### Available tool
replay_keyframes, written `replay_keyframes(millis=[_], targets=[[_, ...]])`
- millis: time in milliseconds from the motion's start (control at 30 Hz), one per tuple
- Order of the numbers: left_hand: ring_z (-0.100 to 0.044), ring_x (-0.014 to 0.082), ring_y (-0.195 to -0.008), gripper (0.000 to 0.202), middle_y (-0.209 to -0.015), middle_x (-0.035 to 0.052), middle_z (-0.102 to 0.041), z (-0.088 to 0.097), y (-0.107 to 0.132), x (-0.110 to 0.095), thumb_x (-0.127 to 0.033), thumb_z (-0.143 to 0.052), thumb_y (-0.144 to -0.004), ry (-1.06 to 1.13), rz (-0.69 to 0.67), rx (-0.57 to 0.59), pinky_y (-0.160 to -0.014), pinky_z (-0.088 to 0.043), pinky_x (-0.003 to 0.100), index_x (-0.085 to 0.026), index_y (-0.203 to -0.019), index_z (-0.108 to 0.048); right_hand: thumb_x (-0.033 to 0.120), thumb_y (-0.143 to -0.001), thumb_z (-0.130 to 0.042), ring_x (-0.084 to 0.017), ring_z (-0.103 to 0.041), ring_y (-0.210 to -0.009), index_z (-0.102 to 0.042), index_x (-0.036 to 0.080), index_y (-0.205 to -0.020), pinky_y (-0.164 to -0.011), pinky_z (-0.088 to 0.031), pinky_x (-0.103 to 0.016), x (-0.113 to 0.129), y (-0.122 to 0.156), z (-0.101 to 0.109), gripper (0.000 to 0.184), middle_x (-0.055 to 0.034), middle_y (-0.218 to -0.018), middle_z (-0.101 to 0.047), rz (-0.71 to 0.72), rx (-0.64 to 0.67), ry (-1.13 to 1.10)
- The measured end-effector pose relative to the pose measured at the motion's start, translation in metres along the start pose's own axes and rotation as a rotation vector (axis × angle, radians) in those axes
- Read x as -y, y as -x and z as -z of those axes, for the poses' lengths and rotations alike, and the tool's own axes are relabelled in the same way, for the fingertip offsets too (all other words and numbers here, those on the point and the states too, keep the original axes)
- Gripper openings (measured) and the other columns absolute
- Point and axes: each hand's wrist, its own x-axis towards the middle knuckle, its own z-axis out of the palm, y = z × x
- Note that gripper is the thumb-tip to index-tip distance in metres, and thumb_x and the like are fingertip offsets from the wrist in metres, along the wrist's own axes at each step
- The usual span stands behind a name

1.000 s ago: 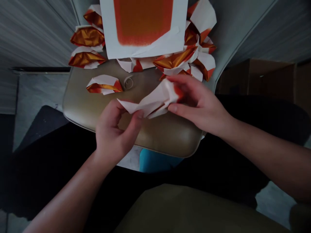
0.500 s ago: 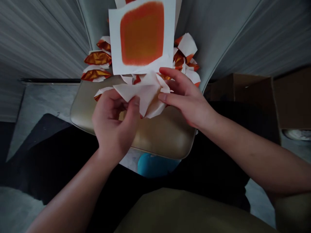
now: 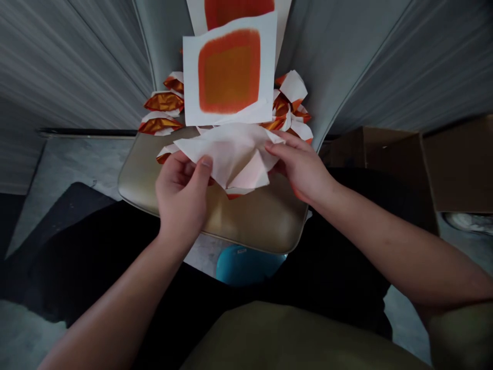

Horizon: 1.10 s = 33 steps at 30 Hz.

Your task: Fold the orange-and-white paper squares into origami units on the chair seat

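A creased white paper sheet (image 3: 231, 154), with an orange edge showing at its bottom, is held between both hands above a gold padded seat. My left hand (image 3: 183, 185) pinches its left side between thumb and fingers. On the right side, my right hand (image 3: 298, 162) grips it with the thumb on top and the fingers underneath. Just beyond lies a flat white sheet (image 3: 267, 77) with an orange and gold square. Folded paper pieces with gold faces (image 3: 164, 103) lie left of that sheet, and more folded pieces (image 3: 292, 92) are bunched on its right.
The gold seat (image 3: 254, 221) is between my knees. Below its front edge is a blue object (image 3: 246, 264), partly hidden. Cardboard boxes (image 3: 393, 149) stand at the right, near a pale shoe-like item (image 3: 468, 222). Grey curtains (image 3: 77, 61) hang on both sides.
The crumpled paper has been spread wider between my hands, and its orange lower edge now shows. My right fingers have closed onto its right side. The view has shifted slightly.
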Motion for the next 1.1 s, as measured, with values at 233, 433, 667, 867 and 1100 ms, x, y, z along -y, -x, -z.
replay_keyframes(millis=[233,433,667,867,1100], targets=[[-0.065,0.0122,-0.068,0.021,-0.082,-0.0015,-0.069,0.005,-0.015,0.014,-0.037,-0.079,-0.084,0.059,0.082,0.003,-0.063,-0.058,0.025,-0.024,-0.097,-0.07,0.047,-0.082,-0.076,-0.022,-0.072,-0.085,-0.069,0.025,-0.092,-0.077,-0.063,-0.041,-0.001,-0.007,0.003,0.024,-0.0003,-0.086,-0.07,-0.008,-0.072,-0.06],[-0.072,0.0182,-0.08,0.034,-0.086,0.0019,-0.072,0.011,-0.028,0.027,-0.049,-0.079,-0.083,0.012,0.085,0.047,-0.07,-0.062,0.031,-0.022,-0.101,-0.067,0.051,-0.081,-0.078,-0.025,-0.074,-0.09,-0.07,0.027,-0.093,-0.077,-0.064,-0.043,-0.004,-0.009,0.004,0.029,-0.0007,-0.084,-0.072,-0.046,-0.077,-0.113],[-0.072,0.0252,-0.106,0.056,-0.114,0.0067,-0.073,0.01,-0.023,0.022,-0.064,-0.083,-0.073,0.08,0.015,0.207,-0.083,-0.063,0.037,-0.027,-0.112,-0.066,0.063,-0.082,-0.075,-0.023,-0.075,-0.089,-0.069,0.027,-0.092,-0.072,-0.065,-0.039,-0.01,-0.011,0.006,0.038,0.001,-0.082,-0.074,-0.053,-0.112,-0.145],[-0.074,0.0271,-0.09,0.063,-0.095,0.0075,-0.074,0.002,-0.002,0.013,-0.069,-0.083,-0.068,-0.025,0.091,0.53,-0.072,-0.062,0.037,-0.024,-0.11,-0.069,0.062,-0.085,-0.072,-0.022,-0.075,-0.089,-0.067,0.026,-0.085,-0.072,-0.063,-0.036,-0.008,-0.013,0.008,0.037,0.0002,-0.082,-0.074,0.003,-0.214,-0.123],[-0.056,0.0149,-0.057,0.042,-0.065,0.0021,-0.064,0.003,0.011,0.007,-0.061,-0.072,-0.082,-0.45,0.033,0.563,-0.05,-0.04,0.027,-0.019,-0.076,-0.07,0.059,-0.089,-0.067,-0.025,-0.076,-0.098,-0.068,0.027,-0.086,-0.079,-0.064,-0.039,-0.006,-0.019,0.013,0.031,0.0011,-0.082,-0.074,0.098,-0.22,-0.12]])
